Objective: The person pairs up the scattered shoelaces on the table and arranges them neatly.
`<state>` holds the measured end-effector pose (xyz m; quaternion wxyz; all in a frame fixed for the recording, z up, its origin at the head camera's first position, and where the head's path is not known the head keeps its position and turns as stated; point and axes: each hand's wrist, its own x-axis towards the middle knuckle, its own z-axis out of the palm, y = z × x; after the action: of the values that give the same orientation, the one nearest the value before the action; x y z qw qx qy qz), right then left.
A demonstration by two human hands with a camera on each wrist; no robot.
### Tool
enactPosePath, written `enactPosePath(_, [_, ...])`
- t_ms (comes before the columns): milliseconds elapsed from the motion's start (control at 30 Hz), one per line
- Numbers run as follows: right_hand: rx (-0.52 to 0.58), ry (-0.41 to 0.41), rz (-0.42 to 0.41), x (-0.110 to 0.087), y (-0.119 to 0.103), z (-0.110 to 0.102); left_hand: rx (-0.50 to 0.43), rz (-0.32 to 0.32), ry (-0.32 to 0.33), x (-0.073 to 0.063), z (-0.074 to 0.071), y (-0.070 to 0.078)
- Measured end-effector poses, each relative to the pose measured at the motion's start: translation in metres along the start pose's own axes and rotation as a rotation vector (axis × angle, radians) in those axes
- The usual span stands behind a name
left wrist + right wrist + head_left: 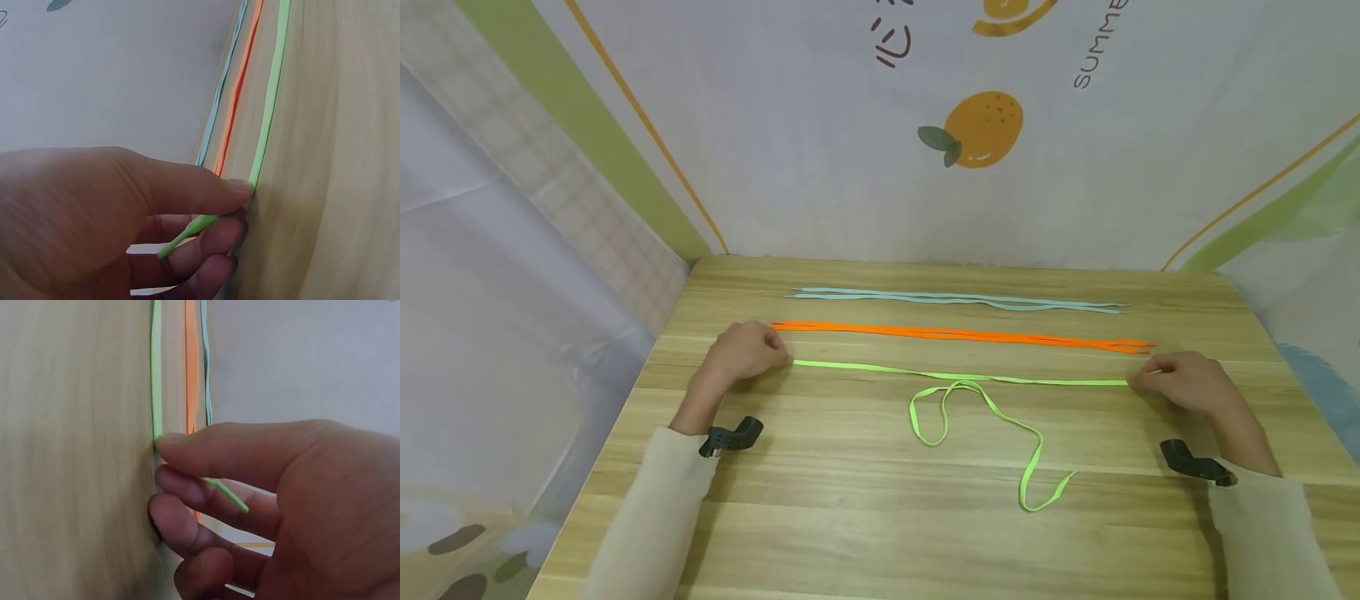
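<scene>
A bright green shoelace (1075,382) stretches nearly straight across the wooden table between both hands. My left hand (745,350) pinches its left end between thumb and fingers; in the left wrist view the narrow tip (172,245) sticks out past them. At the other end, my right hand (1187,382) grips the lace, its tip (234,499) poking out behind the thumb in the right wrist view. A second green shoelace (1032,461) lies in loose loops on the near side, its upper bend right at the straight one.
Beyond the green lace, orange shoelaces (925,332) lie side by side in a straight row. Farther back run light blue shoelaces (910,297), roughly parallel. A white printed cloth (820,183) hangs at the table's (850,533) far edge. Black cameras sit at both wrists.
</scene>
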<state>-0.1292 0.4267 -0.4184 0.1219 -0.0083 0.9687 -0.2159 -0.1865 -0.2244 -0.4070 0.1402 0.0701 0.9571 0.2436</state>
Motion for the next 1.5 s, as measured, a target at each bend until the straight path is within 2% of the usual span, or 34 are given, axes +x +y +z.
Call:
enactPosePath(300, [0.007, 0.018, 0.041, -0.002, -0.002, 0.000, 0.031, -0.046, 0.000, -0.004, 0.000, 0.002])
enactPosePath(700, [-0.016, 0.017, 0.065, -0.010, 0.010, -0.006, 0.093, -0.132, 0.025, -0.017, -0.010, -0.011])
enactPosePath(867, [-0.016, 0.040, 0.043, -0.017, 0.004, -0.007, 0.096, -0.114, 0.064, -0.019, -0.012, -0.007])
enactPosePath(1000, [0.005, 0.070, -0.005, -0.022, -0.016, -0.004, 0.071, -0.033, 0.122, -0.021, -0.008, 0.008])
enactPosePath(1167, [0.018, 0.070, -0.071, -0.024, -0.044, 0.003, 0.046, 0.100, 0.157, -0.020, 0.009, 0.035])
enactPosePath(1333, [0.026, 0.054, -0.136, -0.027, -0.068, 0.016, 0.047, 0.277, 0.170, -0.022, 0.033, 0.069])
enactPosePath(1500, [0.021, 0.040, -0.231, -0.030, -0.093, 0.033, 0.101, 0.475, 0.170, -0.026, 0.061, 0.095])
